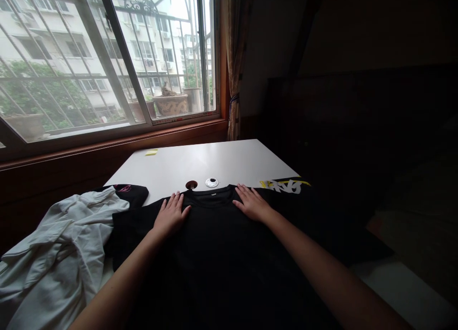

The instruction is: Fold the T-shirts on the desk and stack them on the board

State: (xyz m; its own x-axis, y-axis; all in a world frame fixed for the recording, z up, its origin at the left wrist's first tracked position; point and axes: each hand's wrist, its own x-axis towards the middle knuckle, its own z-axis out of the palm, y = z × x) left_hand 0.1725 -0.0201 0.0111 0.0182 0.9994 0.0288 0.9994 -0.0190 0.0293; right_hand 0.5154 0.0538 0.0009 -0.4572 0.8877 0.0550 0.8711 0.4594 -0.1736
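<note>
A black T-shirt (214,244) lies spread on a white table (186,163), its collar toward the far side. My left hand (171,213) rests flat on the shirt's left shoulder area, fingers stretched out beside the neckline. On the other side of the collar, my right hand (251,202) lies flat with its fingers spread and pointing away from me. Neither hand grips the cloth. A small pale label shows inside the collar. The lower part of the shirt is dark and partly covered by my forearms.
Left of the shirt lies a crumpled white garment (67,239) with a black piece bearing pink marks (138,192). Black cloth with white and yellow print (286,185) is at the right. The table has a round hole (191,185), a round cover (212,182) and a yellow sticker (151,152).
</note>
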